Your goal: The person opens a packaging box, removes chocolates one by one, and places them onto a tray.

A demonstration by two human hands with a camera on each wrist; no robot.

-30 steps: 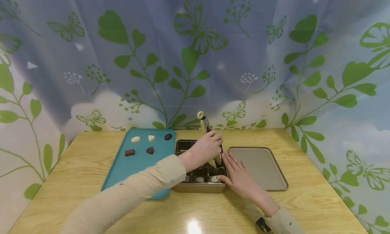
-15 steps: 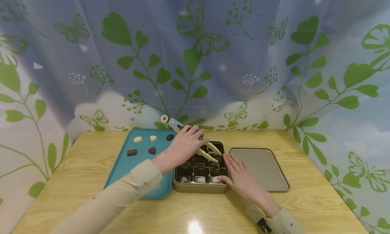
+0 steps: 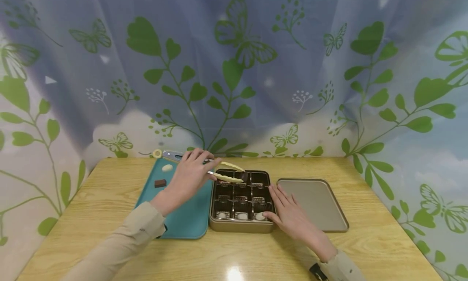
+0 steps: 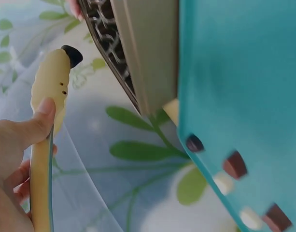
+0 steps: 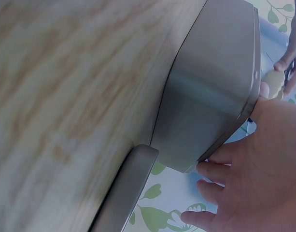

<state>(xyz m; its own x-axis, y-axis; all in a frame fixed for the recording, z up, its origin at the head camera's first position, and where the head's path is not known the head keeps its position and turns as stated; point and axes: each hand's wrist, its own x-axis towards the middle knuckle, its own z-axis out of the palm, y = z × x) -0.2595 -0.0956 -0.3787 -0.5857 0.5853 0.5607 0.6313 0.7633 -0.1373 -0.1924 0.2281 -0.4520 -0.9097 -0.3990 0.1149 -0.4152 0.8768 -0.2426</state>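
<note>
My left hand point(image 3: 188, 177) grips a pair of cream-and-metal tongs point(image 3: 228, 178), held over the back left of a gold tin point(image 3: 241, 226) with a dark divided insert. A small dark chocolate point(image 4: 73, 56) sits at the tong tips in the left wrist view. Pale pieces lie in the tin's front compartments. My right hand point(image 3: 290, 212) rests along the tin's right side, fingers straight and thumb at the front right corner. In the right wrist view, its fingertips point(image 5: 213, 170) are right at the rim.
A blue tray point(image 3: 186, 228) left of the tin bears several chocolates, including a brown rectangular one point(image 3: 160, 183) and a white oval one point(image 3: 167, 168). To the right lies a flat gold lid point(image 3: 314, 203). A patterned curtain point(image 3: 234, 69) hangs behind the wooden table point(image 3: 369, 216).
The left hand has lifted the tongs out of the tin's right side and swung them left, from steep to nearly level. My right hand has stayed at the tin.
</note>
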